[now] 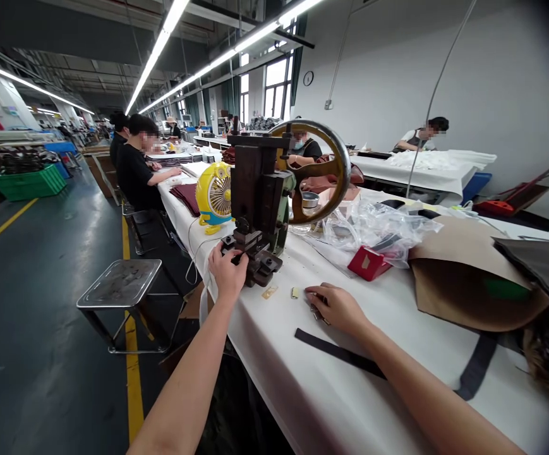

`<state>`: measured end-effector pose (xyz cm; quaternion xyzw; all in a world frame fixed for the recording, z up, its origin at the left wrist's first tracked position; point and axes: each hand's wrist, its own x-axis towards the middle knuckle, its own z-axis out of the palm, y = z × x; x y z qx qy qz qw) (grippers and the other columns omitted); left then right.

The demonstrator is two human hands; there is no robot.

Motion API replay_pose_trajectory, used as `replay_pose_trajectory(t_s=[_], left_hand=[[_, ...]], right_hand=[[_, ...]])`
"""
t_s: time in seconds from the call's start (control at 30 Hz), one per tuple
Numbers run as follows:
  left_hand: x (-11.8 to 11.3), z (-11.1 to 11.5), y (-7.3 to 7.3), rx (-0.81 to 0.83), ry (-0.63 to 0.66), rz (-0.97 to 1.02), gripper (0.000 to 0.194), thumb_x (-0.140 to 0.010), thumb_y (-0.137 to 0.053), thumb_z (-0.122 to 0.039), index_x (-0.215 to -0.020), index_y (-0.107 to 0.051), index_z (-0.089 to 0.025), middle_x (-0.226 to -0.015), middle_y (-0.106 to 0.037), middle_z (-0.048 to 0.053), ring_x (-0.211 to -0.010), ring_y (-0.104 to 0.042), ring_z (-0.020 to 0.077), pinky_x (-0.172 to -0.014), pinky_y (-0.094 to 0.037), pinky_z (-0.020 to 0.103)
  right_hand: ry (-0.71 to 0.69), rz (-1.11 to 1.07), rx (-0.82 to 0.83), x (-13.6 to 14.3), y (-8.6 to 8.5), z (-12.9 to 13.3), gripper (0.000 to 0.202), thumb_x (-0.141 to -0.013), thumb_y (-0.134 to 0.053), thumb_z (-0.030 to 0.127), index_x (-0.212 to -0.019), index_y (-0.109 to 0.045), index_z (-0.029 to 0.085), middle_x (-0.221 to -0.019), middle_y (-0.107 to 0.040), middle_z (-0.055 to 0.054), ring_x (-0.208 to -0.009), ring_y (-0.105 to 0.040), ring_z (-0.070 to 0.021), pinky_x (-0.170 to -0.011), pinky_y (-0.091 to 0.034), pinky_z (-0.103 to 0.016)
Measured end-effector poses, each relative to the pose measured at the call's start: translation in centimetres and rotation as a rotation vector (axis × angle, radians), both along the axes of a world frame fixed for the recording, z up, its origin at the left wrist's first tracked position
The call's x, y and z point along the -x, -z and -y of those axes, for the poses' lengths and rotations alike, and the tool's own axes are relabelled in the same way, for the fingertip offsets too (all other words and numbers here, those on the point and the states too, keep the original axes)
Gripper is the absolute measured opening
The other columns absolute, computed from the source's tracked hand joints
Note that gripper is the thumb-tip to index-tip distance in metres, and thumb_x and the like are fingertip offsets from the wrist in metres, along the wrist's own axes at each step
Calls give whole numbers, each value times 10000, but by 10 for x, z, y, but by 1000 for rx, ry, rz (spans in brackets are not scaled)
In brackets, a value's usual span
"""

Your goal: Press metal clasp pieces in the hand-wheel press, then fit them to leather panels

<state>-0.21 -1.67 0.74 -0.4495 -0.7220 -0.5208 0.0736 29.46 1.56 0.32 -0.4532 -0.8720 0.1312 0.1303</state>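
Note:
A dark metal hand press [255, 189] with a large handwheel [343, 167] stands on the white-covered table. My left hand [228, 272] is at its base, thumb and fingers bent together against the lower die block [250, 243]; anything small between them is hidden. Farther right, my right hand [338, 306] rests on the table with curled fingers over small metal pieces [319, 315], partly covered by the fingers. Between the two hands lie a small pale-topped metal piece [294, 293] and a flat gold-coloured plate [269, 292]. A black strap [335, 351] runs under my right forearm.
A yellow toy-shaped fan [215, 194] sits left of the press. Clear plastic bags [373, 224], a red box [369, 263] and a brown paper bag [473, 278] occupy the right side. A metal stool [120, 282] stands left of the table. Several people work at tables beyond.

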Motion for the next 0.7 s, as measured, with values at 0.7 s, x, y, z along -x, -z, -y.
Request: replay_pose_trajectory(t_s=[0.7], left_hand=[[1,10,-16,245,1,106,319,-883,-583,-454,-1103,-648,-233,-918,-733,84,-917,-688,301,-831,-497,387]], right_hand=[[-81,1,-60,25,-4,11,402,-1014,-422,332,-1328,-653,237,-1229,-650,-101,-1115,-615,-271,-815,-497,-332]])
